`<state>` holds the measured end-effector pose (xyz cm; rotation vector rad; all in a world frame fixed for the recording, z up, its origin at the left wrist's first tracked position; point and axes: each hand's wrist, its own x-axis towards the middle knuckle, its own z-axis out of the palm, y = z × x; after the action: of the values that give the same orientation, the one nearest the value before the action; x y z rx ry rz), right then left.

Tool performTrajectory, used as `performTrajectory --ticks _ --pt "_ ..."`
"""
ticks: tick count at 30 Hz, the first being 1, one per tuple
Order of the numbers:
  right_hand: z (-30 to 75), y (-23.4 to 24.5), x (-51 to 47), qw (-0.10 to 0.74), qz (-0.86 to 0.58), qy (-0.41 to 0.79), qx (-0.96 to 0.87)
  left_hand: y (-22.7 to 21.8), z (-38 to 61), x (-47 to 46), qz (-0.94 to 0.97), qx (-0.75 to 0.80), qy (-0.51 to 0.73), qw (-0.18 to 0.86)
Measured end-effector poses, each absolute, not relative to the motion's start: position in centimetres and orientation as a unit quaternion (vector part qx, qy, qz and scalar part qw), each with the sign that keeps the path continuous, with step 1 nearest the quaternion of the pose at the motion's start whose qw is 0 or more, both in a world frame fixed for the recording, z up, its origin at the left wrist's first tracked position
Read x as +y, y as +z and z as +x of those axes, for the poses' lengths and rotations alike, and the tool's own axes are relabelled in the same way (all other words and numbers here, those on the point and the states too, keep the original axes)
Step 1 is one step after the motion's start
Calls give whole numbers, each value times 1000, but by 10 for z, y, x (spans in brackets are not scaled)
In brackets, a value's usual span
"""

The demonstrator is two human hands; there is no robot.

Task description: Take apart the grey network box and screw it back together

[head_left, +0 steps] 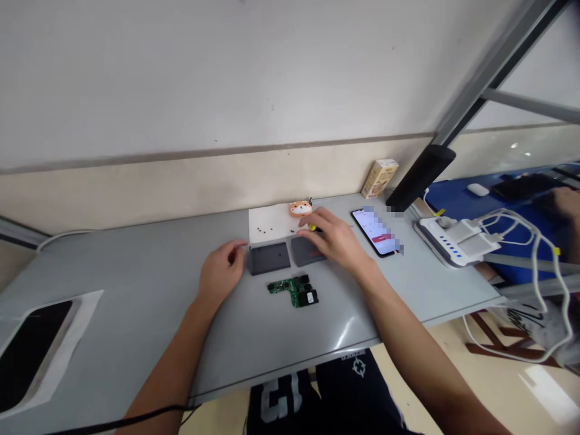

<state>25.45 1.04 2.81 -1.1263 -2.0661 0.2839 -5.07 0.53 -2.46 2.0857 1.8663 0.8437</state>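
My left hand (pixel 221 272) rests on the table with its fingers curled in and nothing visible in them. Its fingertips lie at the left edge of a dark grey casing half (pixel 270 258). My right hand (pixel 334 238) arches over a second casing half (pixel 306 251), thumb and index finger apart. Behind that thumb shows a small yellow piece (pixel 312 227), mostly hidden by the hand. Several tiny dark screws (pixel 265 230) lie on a white paper sheet (pixel 272 217). Closer to me is a green circuit board (pixel 294 291) with black connectors.
An orange animal-faced case (pixel 300 208) sits at the paper's back edge. To the right are a lit phone (pixel 377 232), a small carton (pixel 379 178), a black cylinder (pixel 421 177) and a cabled power strip (pixel 448 243). A dark tablet-like device (pixel 34 350) lies left. Another person's hand (pixel 568 202) shows far right.
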Motion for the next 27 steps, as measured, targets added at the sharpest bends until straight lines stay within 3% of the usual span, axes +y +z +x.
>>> performTrajectory --ticks 3,6,20,27 --pt "250 14 14 253 -495 109 -824 -24 -50 5 710 630 292 113" --pt "246 3 17 218 -533 93 -812 -23 -49 4 717 613 312 110" --pt "244 0 19 228 -551 88 -798 -25 -50 4 722 603 314 130" --pt "246 19 -2 345 -464 85 -812 -21 -51 5 712 621 303 123"
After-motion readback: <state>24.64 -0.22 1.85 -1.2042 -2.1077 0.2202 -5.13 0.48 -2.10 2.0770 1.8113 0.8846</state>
